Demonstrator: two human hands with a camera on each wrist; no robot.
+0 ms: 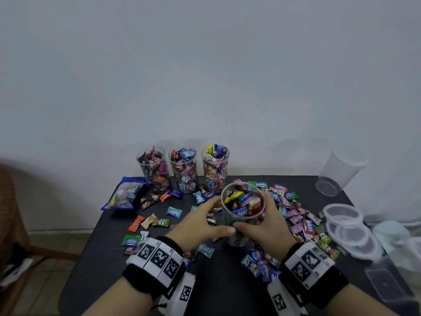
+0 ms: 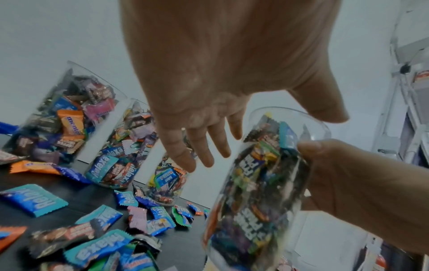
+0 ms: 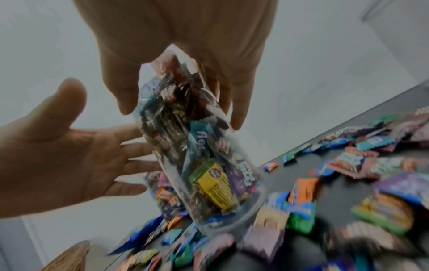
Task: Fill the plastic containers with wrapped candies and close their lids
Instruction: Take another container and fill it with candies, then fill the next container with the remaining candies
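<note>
The right hand (image 1: pixel 266 224) grasps a clear plastic container (image 1: pixel 242 210) at centre frame of the head view, lifted off the black table (image 1: pixel 218 288) and tilted toward the camera. Thumb and fingers wrap its wall below the rim, so the mouth is unobstructed. Judged purpose: the container is full and is being carried or steadied before a lid goes on.

The left hand (image 1: pixel 202 226) is beside the container with its fingers straight and spread. In the right wrist view the palm faces the container wall, and the fingertips appear to reach it; blur there prevents confirming contact. It grips nothing. Judged purpose: to support or receive the container.

Three filled containers (image 1: pixel 183 169) stand upright in a row at the back of the table, above centre frame, all without lids. Grouping them against the wall keeps the work area free. An empty container (image 1: pixel 339 172) leans at the upper right. The lids (image 1: pixel 344 214) lie stacked at the right edge, within reach of the right hand.

Loose wrapped candies (image 1: pixel 293 213) cover the table around both hands. A blue candy bag (image 1: pixel 125 195) lies at the left.

Legible writing: "Relaxa" on the teal wrappers in every view; "mentos" on an orange wrapper inside the leftmost filled container in the left wrist view. Other labels are too blurred to read.
</note>
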